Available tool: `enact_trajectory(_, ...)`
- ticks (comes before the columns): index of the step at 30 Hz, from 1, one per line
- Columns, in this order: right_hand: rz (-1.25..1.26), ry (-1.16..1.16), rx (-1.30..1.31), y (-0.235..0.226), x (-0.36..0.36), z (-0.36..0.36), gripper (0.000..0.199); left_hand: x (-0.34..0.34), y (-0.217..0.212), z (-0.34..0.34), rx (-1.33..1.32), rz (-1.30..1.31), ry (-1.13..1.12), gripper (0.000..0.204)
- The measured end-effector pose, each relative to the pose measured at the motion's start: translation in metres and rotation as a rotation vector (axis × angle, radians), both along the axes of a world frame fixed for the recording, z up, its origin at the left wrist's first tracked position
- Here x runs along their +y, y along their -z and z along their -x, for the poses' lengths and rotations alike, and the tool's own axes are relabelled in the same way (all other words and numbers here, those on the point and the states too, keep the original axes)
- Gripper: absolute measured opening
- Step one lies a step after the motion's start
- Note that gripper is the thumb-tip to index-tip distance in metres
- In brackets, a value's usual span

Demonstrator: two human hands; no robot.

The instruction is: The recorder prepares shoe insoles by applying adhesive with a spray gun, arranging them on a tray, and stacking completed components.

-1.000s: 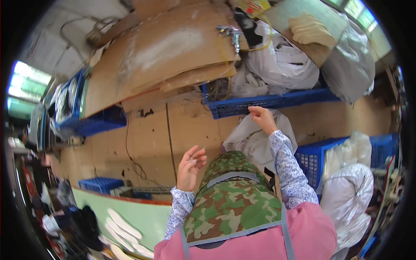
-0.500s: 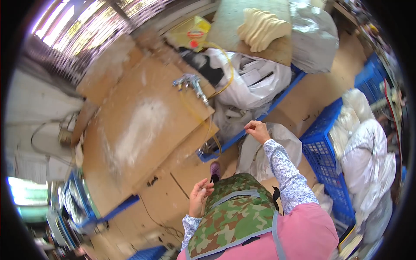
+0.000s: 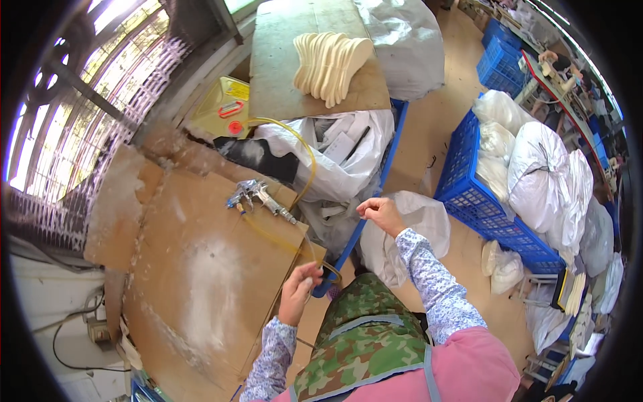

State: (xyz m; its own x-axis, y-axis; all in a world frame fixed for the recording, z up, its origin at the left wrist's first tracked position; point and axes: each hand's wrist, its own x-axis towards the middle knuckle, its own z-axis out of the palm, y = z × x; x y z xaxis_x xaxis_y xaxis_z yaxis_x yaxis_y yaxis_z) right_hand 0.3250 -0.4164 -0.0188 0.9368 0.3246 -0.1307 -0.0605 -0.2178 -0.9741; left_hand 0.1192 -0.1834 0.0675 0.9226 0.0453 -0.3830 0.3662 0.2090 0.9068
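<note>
My left hand [image 3: 299,293] is over the near right edge of the brown board [image 3: 171,268], its fingers loosely bent and apart, holding nothing I can see. My right hand [image 3: 383,214] is in the air above a white plastic bag [image 3: 425,224], thumb and fingertips pinched together. Whatever is between them, if anything, is too small to make out. On the board's far right part lies a metal spray gun [image 3: 258,196] with a yellow hose [image 3: 310,153]. A row of cream, sole-shaped pieces [image 3: 328,63] rests on a flat panel [image 3: 271,80] farther off.
A yellow jug [image 3: 221,107] stands beside the panel. A white sack of scraps [image 3: 321,177] sits in a blue crate [image 3: 388,144]. To the right, a large blue crate [image 3: 462,157] holds stuffed white bags [image 3: 536,164]. A barred window [image 3: 114,74] is at far left.
My view has turned and shifted toward the right. My left hand has risen forward to the board's edge, its fingers more bent. My right hand stays pinched.
</note>
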Motion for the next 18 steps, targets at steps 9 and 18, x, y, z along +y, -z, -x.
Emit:
enact_trajectory(9, 0.009, -0.061, -0.047, -0.068, 0.031, -0.068, 0.016, -0.04, -0.019, -0.188, -0.386, -0.591, 0.019, 0.039)
enact_trajectory(18, -0.119, -0.321, -0.13, -0.038, 0.046, -0.15, 0.029, -0.028, -0.014, -0.286, -0.222, -0.869, -0.076, 0.011)
